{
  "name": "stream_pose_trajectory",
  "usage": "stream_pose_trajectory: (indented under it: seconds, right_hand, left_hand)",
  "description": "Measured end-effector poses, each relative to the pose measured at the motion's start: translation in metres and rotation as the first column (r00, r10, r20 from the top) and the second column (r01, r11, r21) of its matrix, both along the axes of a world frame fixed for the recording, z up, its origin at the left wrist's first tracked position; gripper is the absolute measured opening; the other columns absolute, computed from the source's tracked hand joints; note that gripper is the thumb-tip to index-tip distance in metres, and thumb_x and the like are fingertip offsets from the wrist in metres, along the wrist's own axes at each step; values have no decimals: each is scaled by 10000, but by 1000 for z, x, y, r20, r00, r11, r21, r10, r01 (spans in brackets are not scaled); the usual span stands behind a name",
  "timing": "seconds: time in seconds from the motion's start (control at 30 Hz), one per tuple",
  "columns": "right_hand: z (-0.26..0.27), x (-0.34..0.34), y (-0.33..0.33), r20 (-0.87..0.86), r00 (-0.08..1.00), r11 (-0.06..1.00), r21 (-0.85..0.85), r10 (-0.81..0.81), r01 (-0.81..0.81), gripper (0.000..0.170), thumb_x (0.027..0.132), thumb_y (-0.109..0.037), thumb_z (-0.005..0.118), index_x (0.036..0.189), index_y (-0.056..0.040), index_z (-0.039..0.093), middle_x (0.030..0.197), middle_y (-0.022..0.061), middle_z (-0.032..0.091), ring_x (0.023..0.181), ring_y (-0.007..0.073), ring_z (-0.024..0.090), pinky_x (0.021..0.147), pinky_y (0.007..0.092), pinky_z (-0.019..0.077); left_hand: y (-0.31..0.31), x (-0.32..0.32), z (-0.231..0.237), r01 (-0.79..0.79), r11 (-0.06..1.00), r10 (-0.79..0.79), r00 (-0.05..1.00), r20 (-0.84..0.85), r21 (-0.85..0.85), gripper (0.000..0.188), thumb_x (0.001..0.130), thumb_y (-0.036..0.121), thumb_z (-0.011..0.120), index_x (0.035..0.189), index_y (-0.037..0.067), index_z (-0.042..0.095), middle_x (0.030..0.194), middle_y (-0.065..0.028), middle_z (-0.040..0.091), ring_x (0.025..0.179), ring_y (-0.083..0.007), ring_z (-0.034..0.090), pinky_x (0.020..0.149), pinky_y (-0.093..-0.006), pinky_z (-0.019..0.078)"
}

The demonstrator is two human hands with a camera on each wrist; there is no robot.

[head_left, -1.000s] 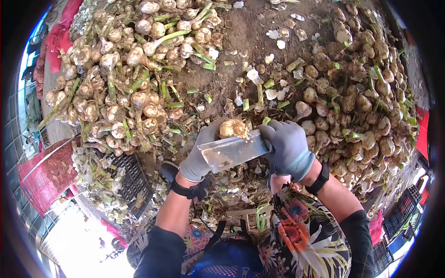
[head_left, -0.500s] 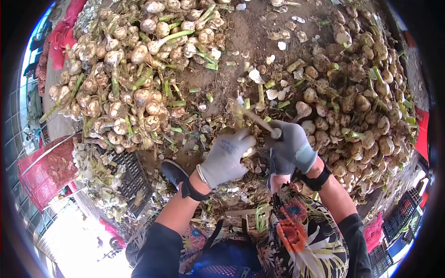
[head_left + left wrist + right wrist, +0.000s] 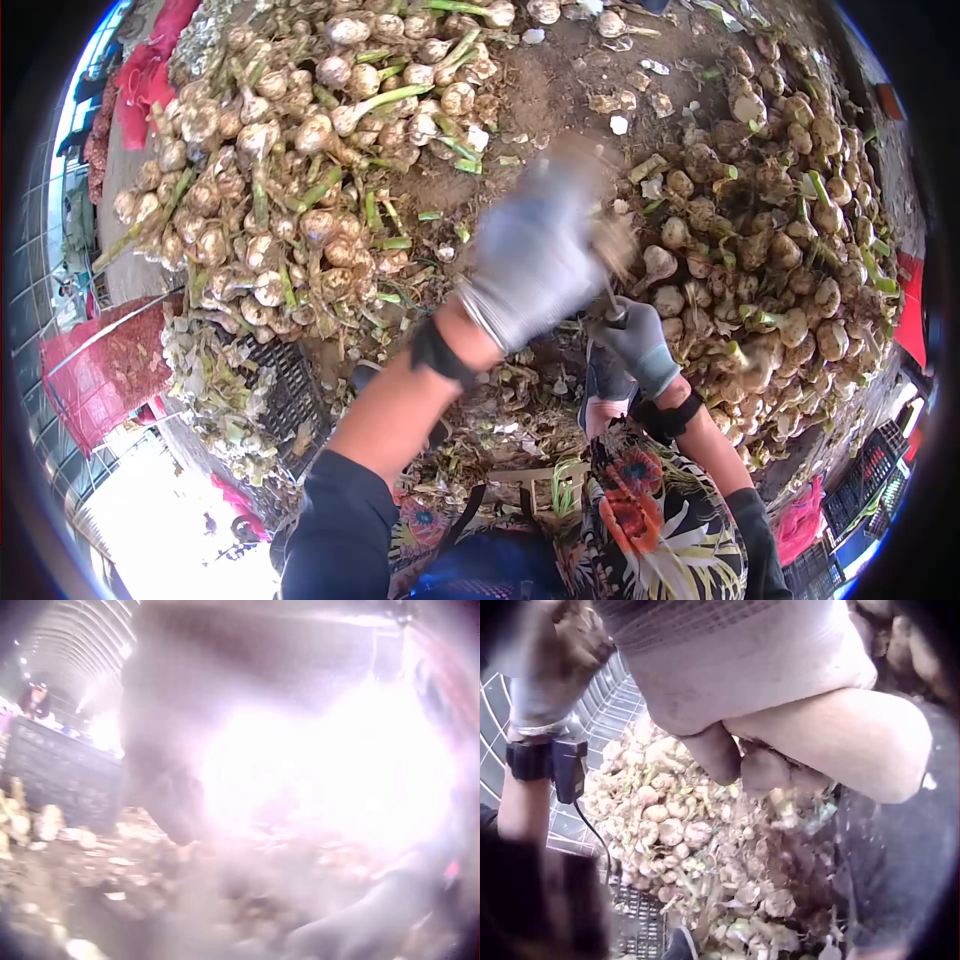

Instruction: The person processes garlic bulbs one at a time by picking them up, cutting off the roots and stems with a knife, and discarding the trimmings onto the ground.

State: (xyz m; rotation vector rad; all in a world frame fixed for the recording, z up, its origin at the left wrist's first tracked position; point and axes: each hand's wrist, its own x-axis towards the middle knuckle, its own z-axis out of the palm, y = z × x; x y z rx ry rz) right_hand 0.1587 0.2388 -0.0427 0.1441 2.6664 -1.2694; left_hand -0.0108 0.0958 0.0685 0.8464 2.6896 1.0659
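Note:
The gloved left hand [image 3: 530, 260] is stretched over the middle of the ground, strongly blurred, with brownish blurs at and beside its fingers; whether it holds anything cannot be told. Lower right of it, the gloved right hand [image 3: 638, 345] grips a knife, whose thin edge [image 3: 610, 290] points up toward the left hand. The right wrist view shows the right fingers [image 3: 720, 754] around its pale handle [image 3: 840, 739]. A blurred garlic bulb [image 3: 757, 365] shows over the lower part of the right garlic heap [image 3: 790, 250]. Glare and blur hide most of the left wrist view.
A large heap of garlic with stems [image 3: 260, 180] lies at the left. Cut stems and peelings litter the soil [image 3: 540, 90] between the heaps. A black crate [image 3: 285, 390] and red mesh [image 3: 105, 375] are at lower left. Another person [image 3: 35, 701] appears in the left wrist view.
The left hand has moved forward and up from beside the right hand. The right hand has shifted slightly down with the knife. A blurred bulb now shows over the right heap.

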Motion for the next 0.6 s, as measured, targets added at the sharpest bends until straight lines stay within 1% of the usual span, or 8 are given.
stream_pose_trajectory:
  seconds: [0.03, 0.07, 0.1, 0.2, 0.3, 0.37, 0.5, 0.6]
  right_hand:
    - [9, -5, -1, 541, 822, 820, -381, -177, 427, 122, 848, -65, 700, 958, -14, 691, 782, -25, 651, 728, 72, 588, 671, 231, 478]
    - [6, -7, 2, 578, 779, 753, -394, -242, 527, 131, 825, -82, 715, 899, 13, 666, 743, -27, 643, 691, 59, 560, 626, 249, 467]
    - [4, -10, 4, 582, 775, 753, -389, -246, 531, 131, 825, -82, 715, 899, 13, 666, 743, -27, 643, 691, 59, 560, 626, 249, 467]
    - [3, -21, 13, 573, 784, 748, -407, -236, 523, 138, 821, -94, 727, 889, 10, 668, 731, -22, 639, 683, 54, 551, 621, 248, 462]
    - [5, -33, 13, 518, 818, 771, -404, -250, 492, 135, 814, -86, 737, 883, 8, 669, 725, -26, 626, 665, 49, 527, 609, 237, 439]
    - [7, -44, 13, 536, 806, 740, -431, -251, 516, 118, 821, -74, 732, 895, 2, 679, 725, -34, 624, 661, 45, 521, 605, 236, 435]
    - [11, -60, 5, 610, 750, 668, -449, -256, 593, 93, 842, -38, 709, 925, 3, 697, 752, -40, 635, 665, 34, 520, 604, 226, 435]
    - [20, -71, 0, 533, 802, 675, -490, -269, 552, 116, 840, -49, 718, 942, 3, 696, 766, -36, 640, 653, 35, 518, 589, 216, 429]
  left_hand:
    - [-11, -29, -8, -232, 965, 248, 958, 145, -121, 361, 861, 238, 682, 1169, 70, 599, 932, -146, 657, 824, -259, 684, 646, -380, 564]
    - [-38, -60, -56, -370, 914, 320, 910, -265, -168, 421, 863, 265, 698, 1213, 64, 575, 983, -160, 629, 875, -256, 681, 623, -377, 561]
    - [-49, -83, -61, -519, 751, 528, 843, -103, -409, 472, 840, 255, 719, 1235, 56, 556, 1125, -190, 578, 958, -311, 671, 686, -412, 568]
    - [-85, -106, -109, -483, 717, 534, 844, -49, -503, 596, 806, 278, 751, 1302, 47, 514, 1224, -232, 545, 1052, -397, 612, 875, -466, 542]
    - [-92, -102, -126, -551, 762, 573, 819, -42, -341, 573, 771, 189, 733, 1276, 28, 516, 1234, -223, 546, 1070, -424, 592, 925, -481, 515]
    - [-107, -97, -139, -582, 782, 574, 812, -107, -224, 556, 730, 150, 751, 1248, 136, 549, 1270, -200, 513, 1035, -407, 631, 865, -478, 533]
    - [-115, -105, -145, -642, 718, 634, 763, -129, -270, 484, 722, 124, 756, 1165, 57, 574, 1158, -182, 589, 1039, -399, 618, 896, -438, 522]
    - [-112, -99, -133, -602, 790, 601, 798, -47, -115, 369, 748, 87, 748, 1089, 45, 613, 1065, -146, 631, 988, -334, 644, 892, -416, 525]
